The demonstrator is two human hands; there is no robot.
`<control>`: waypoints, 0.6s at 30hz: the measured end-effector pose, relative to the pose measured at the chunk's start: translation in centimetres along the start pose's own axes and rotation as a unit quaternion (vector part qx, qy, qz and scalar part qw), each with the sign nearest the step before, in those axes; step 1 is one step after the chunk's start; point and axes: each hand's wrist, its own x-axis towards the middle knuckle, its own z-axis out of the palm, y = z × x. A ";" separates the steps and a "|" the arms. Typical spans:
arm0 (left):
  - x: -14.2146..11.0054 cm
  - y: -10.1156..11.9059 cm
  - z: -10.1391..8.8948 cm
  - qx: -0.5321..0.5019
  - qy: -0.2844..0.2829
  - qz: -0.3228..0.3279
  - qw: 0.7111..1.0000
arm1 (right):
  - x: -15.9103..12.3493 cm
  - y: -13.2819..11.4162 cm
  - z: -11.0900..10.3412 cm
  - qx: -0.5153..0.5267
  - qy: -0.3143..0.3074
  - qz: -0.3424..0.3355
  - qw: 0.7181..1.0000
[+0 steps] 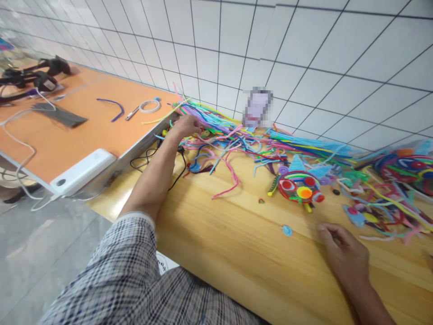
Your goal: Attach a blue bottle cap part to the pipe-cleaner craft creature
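My left hand (pixel 187 126) reaches to the far left corner of the wooden table, over a heap of coloured pipe cleaners (pixel 213 119). Its fingers are bent and look closed; anything in them is hidden. At the right, my right hand (pixel 348 250) rests low over the tabletop, loosely closed, with nothing visible in it. Between the hands lies a small light blue disc (pixel 287 230). Beyond it sits a round craft face (pixel 301 187) with red eyes, an orange nose and blue pipe-cleaner points on top. A pink pipe cleaner (pixel 230 180) trails toward me.
Black cables (pixel 182 167) run under my left forearm. More pipe cleaners (pixel 382 205) and another craft face (pixel 412 167) lie right. A blurred-out phone-like object (pixel 257 108) leans against the tiled wall. The adjoining orange table (pixel 91 122) holds a white power strip (pixel 84 171) and tape (pixel 149 106).
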 end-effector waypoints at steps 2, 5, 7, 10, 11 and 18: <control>-0.4 0.0 -0.9 -0.054 0.020 0.006 0.998 | 0.0 0.3 0.0 0.005 -0.009 0.006 1.000; -1.2 0.3 -2.1 -0.196 0.019 0.020 0.980 | 0.1 0.6 0.3 0.022 -0.002 0.027 0.999; -1.8 0.7 -2.8 -0.289 0.003 0.031 0.957 | 0.1 0.7 0.6 0.028 0.013 0.046 0.998; -2.6 1.7 -3.3 -0.363 -0.021 0.051 0.930 | 0.1 0.6 0.9 0.035 0.016 0.070 0.997; -2.9 2.1 -3.4 -0.374 -0.026 0.059 0.925 | 0.1 0.6 1.0 0.039 0.015 0.073 0.996; -4.1 4.6 -3.2 -0.412 -0.021 0.090 0.906 | 0.0 0.7 1.1 0.038 0.016 0.039 0.998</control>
